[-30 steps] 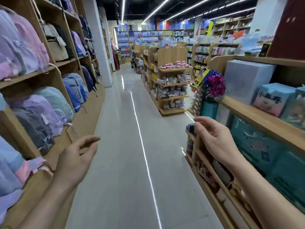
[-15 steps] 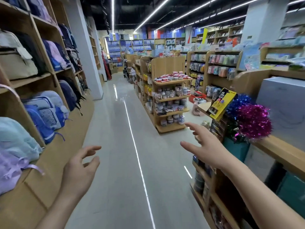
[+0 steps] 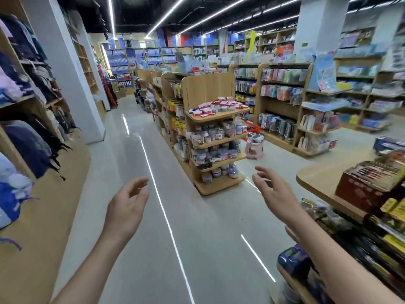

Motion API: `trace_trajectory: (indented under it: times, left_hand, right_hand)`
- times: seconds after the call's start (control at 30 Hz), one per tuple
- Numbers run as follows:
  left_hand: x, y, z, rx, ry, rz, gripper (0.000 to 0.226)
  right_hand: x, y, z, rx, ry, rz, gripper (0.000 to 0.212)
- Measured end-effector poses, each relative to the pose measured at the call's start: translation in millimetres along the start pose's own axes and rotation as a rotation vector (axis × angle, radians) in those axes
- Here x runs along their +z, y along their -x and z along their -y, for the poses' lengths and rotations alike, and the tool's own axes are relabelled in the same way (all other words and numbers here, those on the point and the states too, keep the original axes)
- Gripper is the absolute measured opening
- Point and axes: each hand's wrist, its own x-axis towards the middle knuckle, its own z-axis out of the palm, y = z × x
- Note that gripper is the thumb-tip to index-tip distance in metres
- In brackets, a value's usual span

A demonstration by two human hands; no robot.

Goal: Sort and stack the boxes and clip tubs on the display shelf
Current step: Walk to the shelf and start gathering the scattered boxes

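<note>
The wooden display shelf (image 3: pixel 219 117) carries red-and-white boxes (image 3: pixel 215 105) on top, clip tubs (image 3: pixel 219 133) below.

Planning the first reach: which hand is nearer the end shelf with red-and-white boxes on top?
Right. The right hand hovers open, short of the shelf and just to its right; the left hand is farther left, over the aisle floor.

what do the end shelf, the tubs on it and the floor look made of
End shelf: pale wood or wood-look board, matt; even tan panels, rounded edges. Tubs: probably clear plastic, since contents show through, though blurred. Floor: glossy pale tile or polished stone; it mirrors the ceiling lights.
</note>
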Motion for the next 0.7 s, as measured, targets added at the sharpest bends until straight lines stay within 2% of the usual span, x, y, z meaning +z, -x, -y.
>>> trace_trajectory:
  times: [0.13,0.33,0.5,0.7]
  left_hand:
    - [51,-110,8,0.024,0.072,0.001,0.015]
    - [154,-273,27,0.078,0.029,0.047,0.017]
    - [238,-401,31,0.137,-0.061,0.118,0.014]
    - [323,-551,24,0.230,-0.158,0.160,0.016]
  right_hand:
    - [19,-104,-4,0.043,-0.141,-0.098,0.024]
    - [36,-276,-34,0.016,-0.160,-0.160,0.042]
    - [43,-425,-63,-0.066,-0.114,-0.115,0.041]
    - [62,-602,-79,-0.180,0.118,-0.025,0.051]
